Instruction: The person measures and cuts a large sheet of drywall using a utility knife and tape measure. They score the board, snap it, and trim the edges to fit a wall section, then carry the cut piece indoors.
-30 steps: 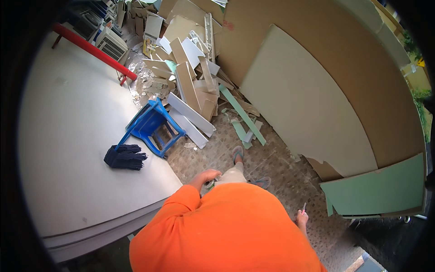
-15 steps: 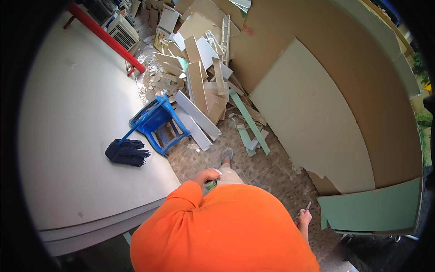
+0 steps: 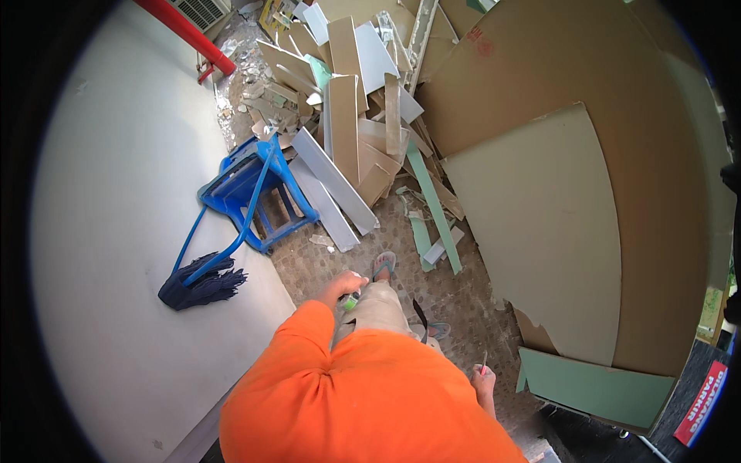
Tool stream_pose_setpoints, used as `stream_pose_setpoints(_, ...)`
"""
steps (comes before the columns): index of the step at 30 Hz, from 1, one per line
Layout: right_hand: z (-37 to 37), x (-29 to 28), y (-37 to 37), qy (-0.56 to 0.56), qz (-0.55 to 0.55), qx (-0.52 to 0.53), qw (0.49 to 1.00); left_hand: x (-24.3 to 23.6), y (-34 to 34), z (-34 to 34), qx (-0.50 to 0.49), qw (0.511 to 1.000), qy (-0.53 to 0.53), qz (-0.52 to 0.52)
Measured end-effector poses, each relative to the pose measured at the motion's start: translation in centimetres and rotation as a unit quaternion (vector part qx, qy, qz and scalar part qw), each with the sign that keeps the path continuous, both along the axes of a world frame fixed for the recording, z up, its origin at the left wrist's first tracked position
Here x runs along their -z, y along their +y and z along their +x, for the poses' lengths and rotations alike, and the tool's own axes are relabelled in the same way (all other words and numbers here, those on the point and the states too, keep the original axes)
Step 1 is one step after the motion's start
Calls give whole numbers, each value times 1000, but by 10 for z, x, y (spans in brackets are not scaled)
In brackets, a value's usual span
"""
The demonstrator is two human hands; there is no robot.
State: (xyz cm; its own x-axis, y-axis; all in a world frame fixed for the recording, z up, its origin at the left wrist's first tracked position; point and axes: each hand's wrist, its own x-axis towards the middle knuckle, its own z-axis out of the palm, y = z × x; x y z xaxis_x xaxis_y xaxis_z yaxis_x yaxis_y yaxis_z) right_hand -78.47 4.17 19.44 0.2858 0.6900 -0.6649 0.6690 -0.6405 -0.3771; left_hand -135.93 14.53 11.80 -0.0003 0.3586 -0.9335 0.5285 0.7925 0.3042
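Observation:
My left hand (image 3: 342, 284) is closed on a small green object (image 3: 350, 303), partly hidden, beside my beige-clad leg. My right hand (image 3: 483, 378) grips a slim tool with a red handle (image 3: 482, 369) and a narrow tip, low at the right. Ahead on the left, a blue plastic chair (image 3: 231, 189) lies tilted against a stack of large white boards (image 3: 131, 231). A mop with a dark navy head (image 3: 189, 287) and blue handle rests on those boards and reaches to the chair. My sandaled foot (image 3: 383, 266) is on the speckled floor just beyond my left hand.
A heap of broken board offcuts (image 3: 343, 131) covers the floor ahead. Large brown and grey panels (image 3: 540, 239) line the right, with a green board piece (image 3: 594, 386) low among them. A red pipe (image 3: 185, 38) and a white air-conditioner unit (image 3: 193, 11) are at the upper left.
The view has turned, so the panels and red pipe sit differently in it. My legs show more below the orange shirt. Both hands stay closed on their objects.

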Motion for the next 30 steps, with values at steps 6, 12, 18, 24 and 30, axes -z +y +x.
stream_pose_setpoints(6, -86, -51, 63, 76, -99, 199, 972, 65, 52, -25, 198, 971, 135, -17)
stream_pose_setpoints(12, -78, -22, -10, -14, -297, 158, 942, 151, 130, -51, 71, 977, 178, -98)
stream_pose_setpoints(18, -17, 4, -90, -50, -413, 220, 882, 269, 170, -66, 123, 971, 203, -9)
stream_pose_setpoints(24, 41, 21, -134, -185, -405, 167, 880, 367, 210, -79, 251, 930, 262, 55)
stream_pose_setpoints(30, 27, 18, -133, -183, -446, 235, 844, 428, 225, -81, 442, 818, 312, 197)
